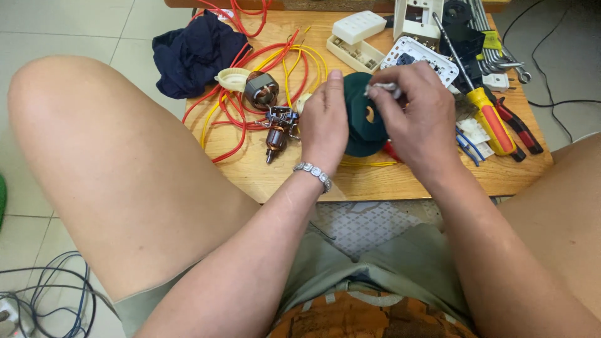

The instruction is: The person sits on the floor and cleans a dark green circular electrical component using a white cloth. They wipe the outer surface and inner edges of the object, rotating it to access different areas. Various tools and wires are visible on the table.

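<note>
While gripped: green housing [362, 125] between fingers [330, 94].

Bare table edge [375, 181] passable; wires [250, 75] block left, screwdriver [494, 122] blocks right.

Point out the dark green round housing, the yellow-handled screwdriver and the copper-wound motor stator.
Dark green round plastic housing [362, 128]: head view, on its curved face between the hands.
Yellow-handled screwdriver [493, 120]: head view, on the handle.
Copper-wound motor stator [261, 89]: head view, on its winding.
</note>
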